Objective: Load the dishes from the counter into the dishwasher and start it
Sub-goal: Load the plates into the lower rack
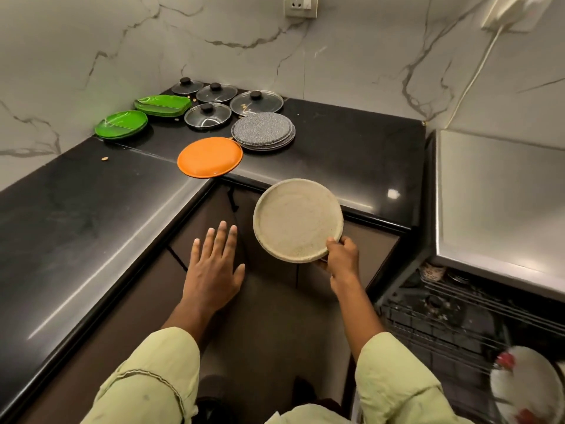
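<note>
My right hand (341, 256) grips the near rim of a beige speckled plate (296, 220), held in the air in front of the black counter (351, 154). My left hand (214, 264) hovers beside it with fingers spread, holding nothing. On the counter lie an orange plate (209, 157) overhanging the inner corner, a stack of grey speckled plates (263, 131), two stacks of green plates (121, 123) (163, 104) and several glass lids (208, 115). The open dishwasher's lower rack (452, 319) is at the right, with a white plate with red print (519, 384) in it.
The dishwasher's steel top (501, 197) juts out above the rack at the right. Dark cabinet fronts (275, 301) run below the L-shaped counter. A white cable (477, 71) hangs down the marble wall from a socket. Crumbs lie on the counter at the left.
</note>
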A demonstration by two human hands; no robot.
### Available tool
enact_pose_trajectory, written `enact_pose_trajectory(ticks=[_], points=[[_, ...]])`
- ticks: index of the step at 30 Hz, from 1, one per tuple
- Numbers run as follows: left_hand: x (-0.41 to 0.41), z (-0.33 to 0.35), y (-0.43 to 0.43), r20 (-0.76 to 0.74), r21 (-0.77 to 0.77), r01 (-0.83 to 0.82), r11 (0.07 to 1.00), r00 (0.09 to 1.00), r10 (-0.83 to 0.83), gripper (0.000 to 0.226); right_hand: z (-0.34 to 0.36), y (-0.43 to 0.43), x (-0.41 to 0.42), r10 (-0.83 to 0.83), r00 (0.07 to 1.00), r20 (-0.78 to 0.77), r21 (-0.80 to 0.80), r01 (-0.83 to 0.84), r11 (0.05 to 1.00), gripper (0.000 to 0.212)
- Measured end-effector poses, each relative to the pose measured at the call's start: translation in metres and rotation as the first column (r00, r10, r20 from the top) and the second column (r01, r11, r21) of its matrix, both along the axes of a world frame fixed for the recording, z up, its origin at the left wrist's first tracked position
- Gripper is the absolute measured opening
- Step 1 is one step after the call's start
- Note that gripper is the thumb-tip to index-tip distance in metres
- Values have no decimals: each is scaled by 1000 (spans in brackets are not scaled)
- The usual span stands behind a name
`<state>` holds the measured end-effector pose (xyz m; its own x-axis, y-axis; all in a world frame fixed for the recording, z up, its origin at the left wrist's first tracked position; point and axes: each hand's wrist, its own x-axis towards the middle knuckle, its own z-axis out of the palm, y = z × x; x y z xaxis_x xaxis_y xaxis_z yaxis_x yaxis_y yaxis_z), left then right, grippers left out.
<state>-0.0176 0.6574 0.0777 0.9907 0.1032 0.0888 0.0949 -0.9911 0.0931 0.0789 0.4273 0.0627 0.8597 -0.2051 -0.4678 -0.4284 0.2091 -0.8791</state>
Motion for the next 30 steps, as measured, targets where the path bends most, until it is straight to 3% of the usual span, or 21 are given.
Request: enact_pose_trajectory(ticks=[8,16,21,30], points=[[-95,0,-23,-19,-23,62,998,998,-62,81,-3,-20,-107,-38,999,6,-46,39,998,26],[-189,-13,-57,-155,-5,169,986,974,-168,77,-26,-66,-222,-102,994,-32,-116,97,988,25],[-214,-12,-109,-197,-4,250,968,949,-246,76,-22,-118,-278,-139,989,-53,-154,129,980,19],[-252,-15,-222,-289,-13,359,933,892,-347,74,-40,-224,-347,-215,971,-101,-159,197,967,28]])
